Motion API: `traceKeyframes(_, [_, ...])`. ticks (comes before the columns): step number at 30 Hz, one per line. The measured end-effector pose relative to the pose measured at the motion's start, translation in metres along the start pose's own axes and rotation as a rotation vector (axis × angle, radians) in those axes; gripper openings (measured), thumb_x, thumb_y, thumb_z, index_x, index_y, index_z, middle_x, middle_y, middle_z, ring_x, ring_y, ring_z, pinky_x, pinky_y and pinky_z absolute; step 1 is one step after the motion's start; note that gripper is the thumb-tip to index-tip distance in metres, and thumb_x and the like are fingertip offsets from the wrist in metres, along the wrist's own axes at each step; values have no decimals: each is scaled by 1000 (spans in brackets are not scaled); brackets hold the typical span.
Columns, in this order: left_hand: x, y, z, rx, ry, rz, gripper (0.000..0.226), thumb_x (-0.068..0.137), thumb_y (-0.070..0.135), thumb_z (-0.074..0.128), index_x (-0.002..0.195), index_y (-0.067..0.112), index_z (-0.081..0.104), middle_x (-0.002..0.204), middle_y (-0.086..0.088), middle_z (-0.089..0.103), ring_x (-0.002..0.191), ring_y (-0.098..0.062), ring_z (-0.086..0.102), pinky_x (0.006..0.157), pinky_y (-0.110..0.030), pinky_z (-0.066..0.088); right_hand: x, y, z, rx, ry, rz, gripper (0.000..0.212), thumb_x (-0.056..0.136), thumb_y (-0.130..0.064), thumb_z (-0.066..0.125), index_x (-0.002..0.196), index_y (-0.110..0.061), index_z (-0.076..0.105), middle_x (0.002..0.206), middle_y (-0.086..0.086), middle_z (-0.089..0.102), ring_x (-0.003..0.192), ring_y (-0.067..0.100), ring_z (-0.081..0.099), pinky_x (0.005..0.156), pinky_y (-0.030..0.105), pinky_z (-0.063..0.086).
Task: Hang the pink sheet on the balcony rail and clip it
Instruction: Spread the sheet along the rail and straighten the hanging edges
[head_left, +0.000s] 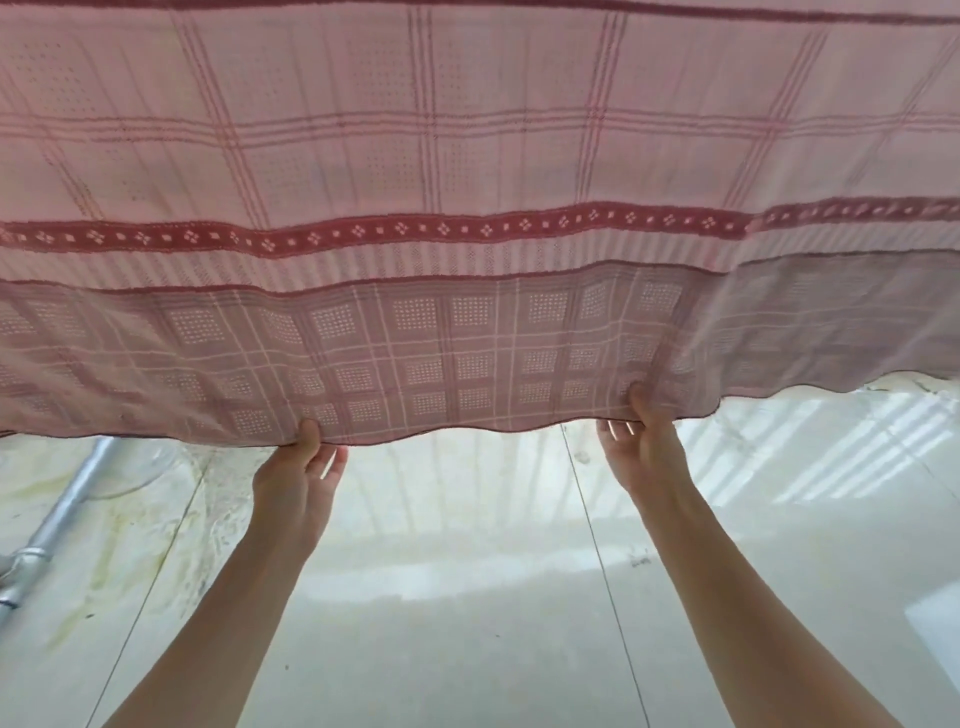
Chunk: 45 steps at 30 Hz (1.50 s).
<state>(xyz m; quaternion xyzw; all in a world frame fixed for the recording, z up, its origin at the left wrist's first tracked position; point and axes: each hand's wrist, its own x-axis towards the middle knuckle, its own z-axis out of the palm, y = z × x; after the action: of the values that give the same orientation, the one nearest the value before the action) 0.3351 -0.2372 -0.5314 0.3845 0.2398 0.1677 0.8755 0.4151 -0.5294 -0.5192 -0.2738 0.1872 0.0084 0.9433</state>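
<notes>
Pink sheet (467, 156) spread across the whole upper view, doubled over, front layer ending at a dark red patterned band, back layer hanging lower. We pinch that lower hem at two spots: left hand (301, 467) with thumb on the front and fingers behind, right hand (636, 441) the same, well apart. Below: pale tiled floor (467, 597), metal pipe (57, 525) at left.

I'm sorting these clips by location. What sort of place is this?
Probably a balcony or terrace used for drying laundry: a pink sheet hangs overhead, the pale tiled floor is weather-stained and striped with sunlight, and a metal pipe runs at left.
</notes>
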Motion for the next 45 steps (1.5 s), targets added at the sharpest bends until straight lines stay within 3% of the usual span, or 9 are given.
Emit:
traceKeyframes(7, [0,-4,4,-20,62,20,9,94,12,49,94,19,54,97,9,58,96,-6,54,96,-35,40,0,14,2,163,32,-5,13,87,-3,59,99,-6,60,101,6,66,96,17,63,83,35,50])
traceKeyframes(10, [-2,-8,9,-37,20,1,7,95,24,46,96,23,53,100,12,59,114,-12,53,97,-31,42,-6,17,1,210,33,-7,12,86,-2,60,98,-5,61,101,6,66,96,17,64,84,34,51])
traceKeyframes(17, [-31,-70,81,-80,-410,-242,25,86,28,50,111,25,53,118,11,63,118,-10,53,99,-38,39,-15,20,-8,232,33,9,11,85,-1,60,96,-2,61,101,8,69,101,20,63,99,40,46])
traceKeyframes(20, [-50,-101,114,27,-597,-297,17,82,22,55,98,26,56,109,14,66,112,-8,58,97,-40,40,-19,19,-15,182,-16,21,14,86,-4,60,100,-2,62,95,5,74,95,16,67,94,36,48])
traceKeyframes(28, [-51,-118,122,55,-226,-214,21,86,4,55,89,23,61,80,12,71,81,-6,63,78,-26,47,-4,-31,-36,135,-125,-7,22,82,-20,61,104,-16,65,93,0,73,98,16,64,93,37,48])
traceKeyframes(32, [-43,-111,120,83,-206,-175,21,88,4,54,95,24,58,94,8,64,85,-6,62,79,-26,47,13,-81,-46,210,-125,-121,14,86,-23,57,87,-16,68,93,-1,71,100,15,63,97,34,46])
traceKeyframes(35, [-40,-115,120,68,-194,-179,20,88,5,55,99,22,57,99,7,64,86,-7,62,79,-27,47,24,-110,-62,66,-146,-250,37,96,-28,44,79,-22,77,89,-6,74,95,10,67,98,32,44])
traceKeyframes(40, [-34,-119,123,59,-170,-170,17,88,8,56,98,21,58,98,7,65,84,-5,64,79,-28,48,43,-128,-78,102,-284,-215,34,97,-16,39,101,-12,73,113,1,69,114,15,60,101,34,44])
traceKeyframes(45, [-21,-123,129,69,-169,-130,15,87,9,56,93,23,61,89,11,68,83,-5,64,81,-30,47,59,-118,-80,42,-278,-246,39,99,-26,35,102,-20,73,117,-7,67,117,7,56,102,35,39])
